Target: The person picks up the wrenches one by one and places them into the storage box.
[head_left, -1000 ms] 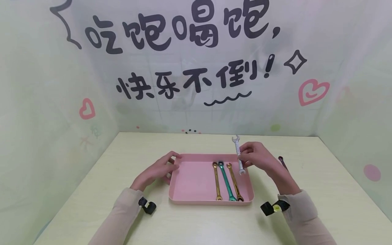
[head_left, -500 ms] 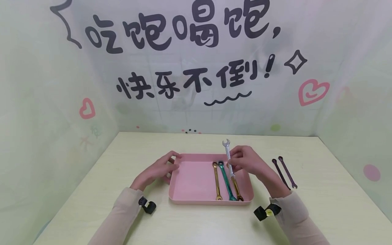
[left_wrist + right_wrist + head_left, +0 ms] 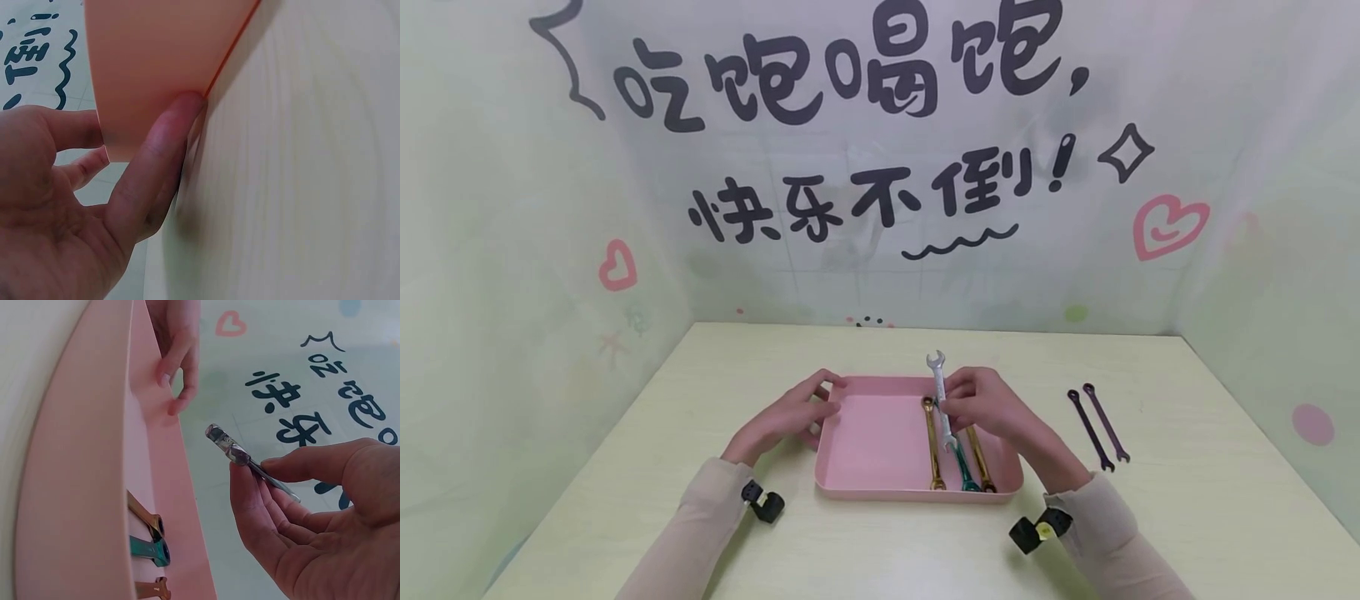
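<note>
Leftward, toward nine o'clock, the right hand and its silver open-ended wrench have shifted over the pink tray, from the right-hand gold wrench to the green wrench. As the head view shows it, the silver wrench lies at nine o'clock from the right palm, pinched between thumb and fingers, its long axis running from just short of twelve o'clock to between five and six. Its lower end overlaps the green wrench; whether they touch cannot be told. That axis leans nearly the same way as the green wrench's. The right hand is much the nearer; the left hand grips the tray's edge at nine o'clock. Slim and shiny, the silver wrench has a forked upper end, and its lower end looks forked too.
</note>
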